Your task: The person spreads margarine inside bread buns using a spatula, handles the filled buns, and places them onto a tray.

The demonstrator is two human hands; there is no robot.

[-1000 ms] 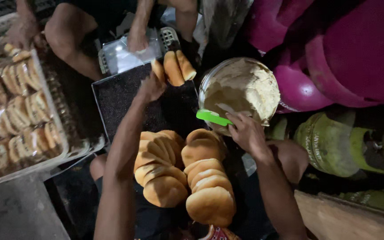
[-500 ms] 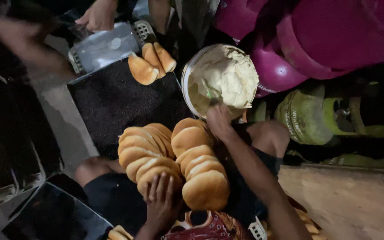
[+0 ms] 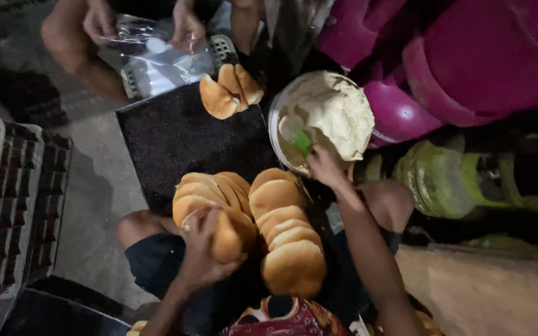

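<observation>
L hand (image 3: pixel 203 249) grips 1 bun (image 3: pixel 228 233) at front of left row. R hand (image 3: pixel 325 167) pinches green spatula (image 3: pixel 300 142) in cream bowl (image 3: pixel 322 118). 2 bun rows on lap (approx 6 each, overlap hides exact count). 3 buns (image 3: pixel 228 90) on black tray (image 3: pixel 182 137). Other person's 2 hands hold clear bag (image 3: pixel 151 53).

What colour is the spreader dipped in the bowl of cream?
Bright green; the spreader shows best in the head view, held by the right hand.

Glossy-crusted buns (image 3: pixel 294 264) — matt, rough black tray (image 3: pixel 175 137)
</observation>
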